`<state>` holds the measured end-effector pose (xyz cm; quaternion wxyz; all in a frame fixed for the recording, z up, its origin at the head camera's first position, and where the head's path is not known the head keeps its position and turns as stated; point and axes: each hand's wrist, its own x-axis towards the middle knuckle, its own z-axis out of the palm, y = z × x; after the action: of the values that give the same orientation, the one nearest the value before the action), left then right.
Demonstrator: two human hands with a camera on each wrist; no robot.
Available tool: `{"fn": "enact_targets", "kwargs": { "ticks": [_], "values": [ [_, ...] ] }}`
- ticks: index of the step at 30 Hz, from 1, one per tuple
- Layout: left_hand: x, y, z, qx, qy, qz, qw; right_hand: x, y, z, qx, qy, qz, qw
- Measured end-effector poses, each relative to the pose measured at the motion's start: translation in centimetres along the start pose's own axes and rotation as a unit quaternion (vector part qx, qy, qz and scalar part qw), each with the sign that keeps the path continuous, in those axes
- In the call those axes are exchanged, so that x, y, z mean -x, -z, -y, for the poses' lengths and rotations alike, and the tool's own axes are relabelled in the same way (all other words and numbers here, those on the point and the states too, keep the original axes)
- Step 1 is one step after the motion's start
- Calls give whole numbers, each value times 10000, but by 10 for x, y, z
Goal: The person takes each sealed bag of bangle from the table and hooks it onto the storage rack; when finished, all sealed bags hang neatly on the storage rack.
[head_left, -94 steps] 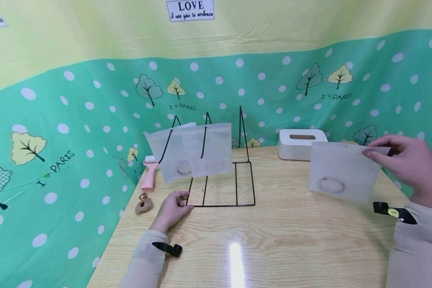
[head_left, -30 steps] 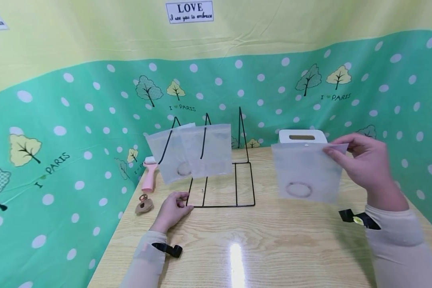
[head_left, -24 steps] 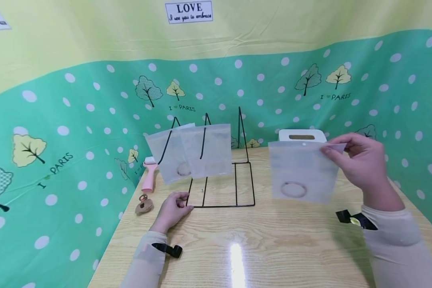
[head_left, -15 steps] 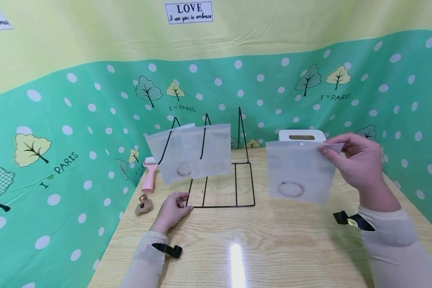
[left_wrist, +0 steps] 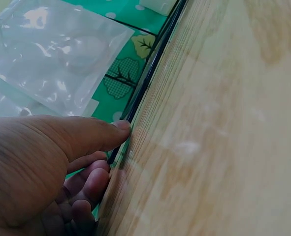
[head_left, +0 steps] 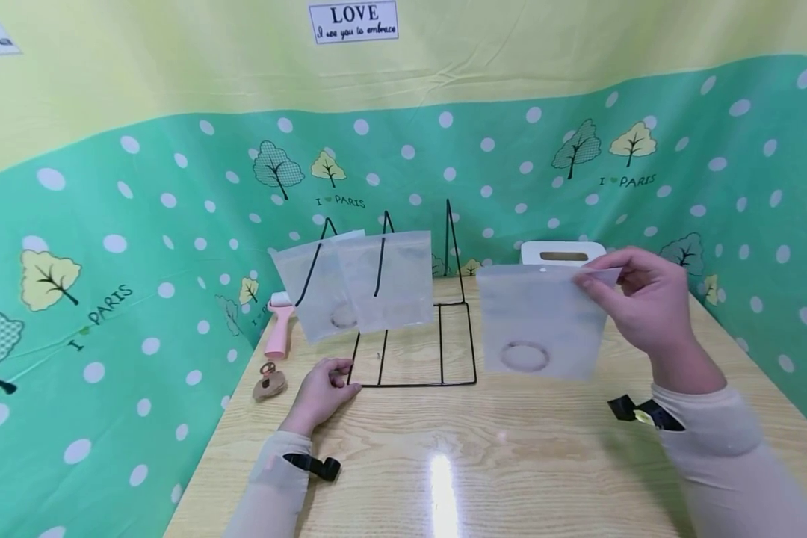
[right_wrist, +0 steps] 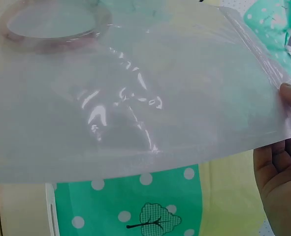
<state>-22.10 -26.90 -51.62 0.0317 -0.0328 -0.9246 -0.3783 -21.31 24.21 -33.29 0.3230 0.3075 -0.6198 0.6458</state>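
My right hand [head_left: 652,310] pinches the top right corner of a frosted, translucent bag [head_left: 545,310], which hangs upright above the table. Through it shows a dark-rimmed ring [right_wrist: 51,45], like a bangle, low in the bag. At the front left corner of a black wire rack [head_left: 417,385], my left hand [head_left: 319,392] pinches the base wire between thumb and fingers. Two similar bags hang on the rack's left and middle prongs: a tilted left bag [head_left: 319,314], partly covered by a middle bag [head_left: 406,280]. The right prong [head_left: 457,254] carries nothing.
A white tissue box [head_left: 531,254] stands at the back, partly behind the right hand and its bag. Left of the rack lie a pink-handled lint roller [head_left: 278,336] and a small brown item with a metal ring [head_left: 270,385]. A dotted curtain [head_left: 175,284] encloses the table.
My right hand has carried its bag leftward from the table's right side, closer to the rack. The left hand, the rack and the two hanging bags stay where they were.
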Motion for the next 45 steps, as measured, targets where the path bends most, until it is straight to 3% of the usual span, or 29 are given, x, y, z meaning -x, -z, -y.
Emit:
{"fn": "enact_targets", "kwargs": {
  "ticks": [11, 24, 34, 45],
  "values": [
    [2, 1, -1, 15, 12, -26, 10000, 0, -21, -2, -201, -7, 190, 9996],
    [5, 0, -4, 33, 46, -54, 10000, 7, -39, -4, 600, -241, 348, 9973],
    [6, -3, -7, 43, -107, -172, 9998, 8, -56, -14, 287, -158, 414, 9986],
    [9, -13, -27, 105, -729, -11, 9973, 6, -74, -16, 133, -344, 515, 9980]
  ]
}}
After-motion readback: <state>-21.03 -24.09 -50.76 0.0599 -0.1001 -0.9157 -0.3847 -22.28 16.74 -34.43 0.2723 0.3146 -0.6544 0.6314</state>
